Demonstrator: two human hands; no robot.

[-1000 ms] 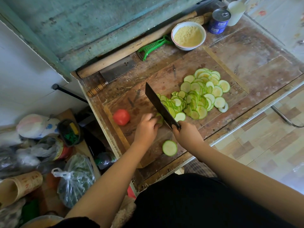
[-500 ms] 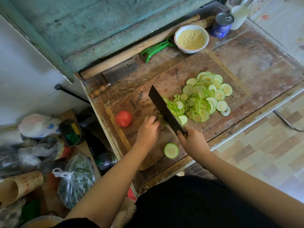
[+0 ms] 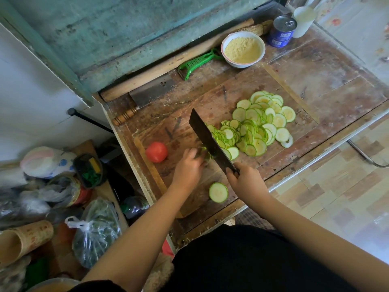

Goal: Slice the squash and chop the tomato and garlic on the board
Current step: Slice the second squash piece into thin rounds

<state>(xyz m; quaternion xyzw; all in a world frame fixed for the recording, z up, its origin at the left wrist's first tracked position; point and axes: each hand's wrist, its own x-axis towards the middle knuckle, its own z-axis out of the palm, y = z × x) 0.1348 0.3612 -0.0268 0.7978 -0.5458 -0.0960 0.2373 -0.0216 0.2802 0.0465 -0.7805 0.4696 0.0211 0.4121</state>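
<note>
While right hand grips cleaver, left hand fingers curl on squash stub, seemingly; slices heaped on board; tomato whole, garlic unseen.

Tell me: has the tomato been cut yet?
No, the tomato lies whole on the board, left of the left hand.
</note>
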